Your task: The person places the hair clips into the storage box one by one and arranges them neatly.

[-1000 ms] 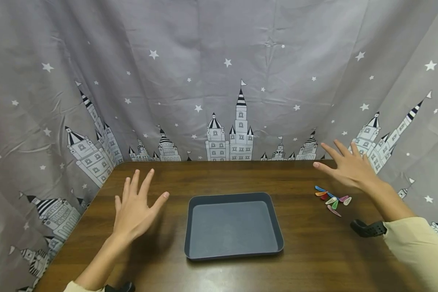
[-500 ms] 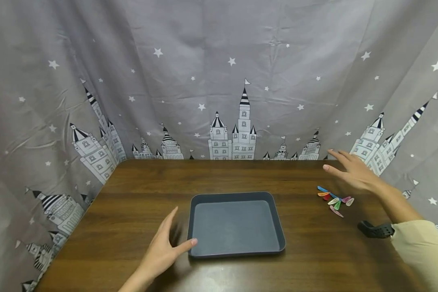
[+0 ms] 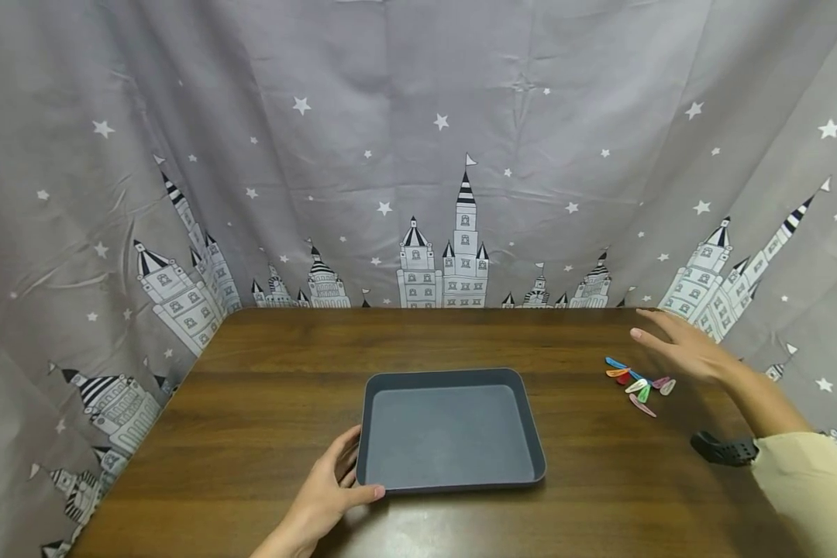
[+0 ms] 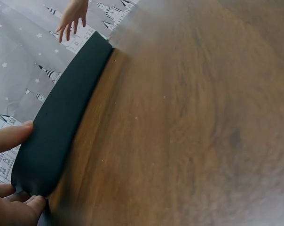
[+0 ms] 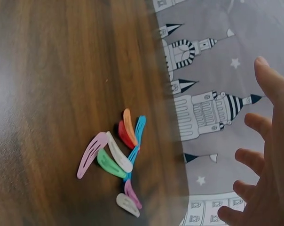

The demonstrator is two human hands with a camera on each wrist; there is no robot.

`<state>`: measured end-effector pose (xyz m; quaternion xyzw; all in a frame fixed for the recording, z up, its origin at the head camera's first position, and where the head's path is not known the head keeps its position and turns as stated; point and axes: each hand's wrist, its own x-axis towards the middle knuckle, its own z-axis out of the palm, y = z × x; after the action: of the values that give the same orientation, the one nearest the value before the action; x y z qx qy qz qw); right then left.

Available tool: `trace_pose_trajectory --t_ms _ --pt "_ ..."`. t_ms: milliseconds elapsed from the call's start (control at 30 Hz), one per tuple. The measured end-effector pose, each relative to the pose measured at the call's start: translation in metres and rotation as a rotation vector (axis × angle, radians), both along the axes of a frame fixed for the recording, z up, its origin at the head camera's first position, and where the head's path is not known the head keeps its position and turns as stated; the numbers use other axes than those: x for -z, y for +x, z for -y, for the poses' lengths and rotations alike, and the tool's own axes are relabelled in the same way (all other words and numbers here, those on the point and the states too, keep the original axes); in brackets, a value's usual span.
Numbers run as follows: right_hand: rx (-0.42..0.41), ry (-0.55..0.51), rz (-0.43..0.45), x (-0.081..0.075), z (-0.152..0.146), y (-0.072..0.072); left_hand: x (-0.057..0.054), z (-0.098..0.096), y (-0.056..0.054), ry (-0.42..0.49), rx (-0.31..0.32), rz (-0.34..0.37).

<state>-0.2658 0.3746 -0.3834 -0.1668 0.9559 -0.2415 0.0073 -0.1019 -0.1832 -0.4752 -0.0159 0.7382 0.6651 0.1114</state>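
Observation:
A dark grey rectangular tray (image 3: 449, 430) lies on the wooden table, nothing inside it. At its near left corner my left hand (image 3: 321, 488) grips it, thumb along the front wall and fingers by the left side. The left wrist view shows the tray's outer wall (image 4: 62, 113) with digits at the rim and low at the corner. My right hand (image 3: 690, 349) hovers with fingers extended above and behind a small pile of snap hair clips (image 3: 638, 384). From the right wrist view these clips (image 5: 116, 162) are pink, green, white, orange, red, blue and purple, and my right hand (image 5: 273, 155) is apart from them.
The brown wooden table (image 3: 286, 364) ends at a grey curtain (image 3: 418, 116) printed with castles and stars, which hangs behind and at both sides. A black strap (image 3: 725, 449) is at the right wrist, below a pale yellow sleeve (image 3: 802, 480).
My left hand has moved right and toward the near side, from above the table to the tray's corner. The right hand has lowered slightly. Tray and hair clips have stayed put.

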Motion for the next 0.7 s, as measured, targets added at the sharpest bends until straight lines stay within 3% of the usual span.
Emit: trace_pose_trajectory --t_ms 267,700 --pt "-0.002 0.034 -0.001 0.014 -0.012 0.003 -0.001 0.002 -0.010 0.014 0.027 0.013" --pt "0.091 0.008 0.132 0.026 -0.025 0.012 -0.003 0.004 -0.015 0.033 0.032 0.031"
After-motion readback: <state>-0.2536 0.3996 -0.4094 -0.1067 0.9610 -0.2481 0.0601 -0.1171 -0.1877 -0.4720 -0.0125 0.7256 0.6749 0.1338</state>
